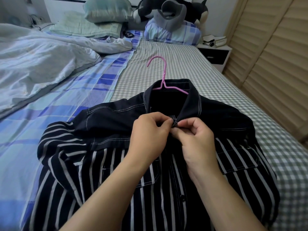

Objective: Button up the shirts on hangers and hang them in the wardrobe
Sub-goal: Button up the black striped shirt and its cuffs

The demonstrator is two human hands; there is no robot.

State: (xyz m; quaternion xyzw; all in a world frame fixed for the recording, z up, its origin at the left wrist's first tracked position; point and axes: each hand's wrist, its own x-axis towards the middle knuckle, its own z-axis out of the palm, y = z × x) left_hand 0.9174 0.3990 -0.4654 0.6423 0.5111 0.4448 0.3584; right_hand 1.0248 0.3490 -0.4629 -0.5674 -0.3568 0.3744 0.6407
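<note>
A black shirt (116, 172) with white stripes and a plain dark yoke and collar lies face up on the bed. A pink hanger (164, 75) sits inside it, its hook sticking out past the collar. My left hand (150, 132) and my right hand (195, 139) meet just below the collar. Both pinch the front edges of the shirt at the top button, fingertips touching. A dark button (182, 196) shows lower on the placket, which lies open there.
The bed has a green checked sheet (208, 77) on the right and a blue plaid sheet (58, 104) on the left. A crumpled pale duvet (41, 64) lies far left. Pillows and a plush toy (175, 9) sit at the head. Louvred wardrobe doors (275, 55) stand right, by a nightstand (215, 54).
</note>
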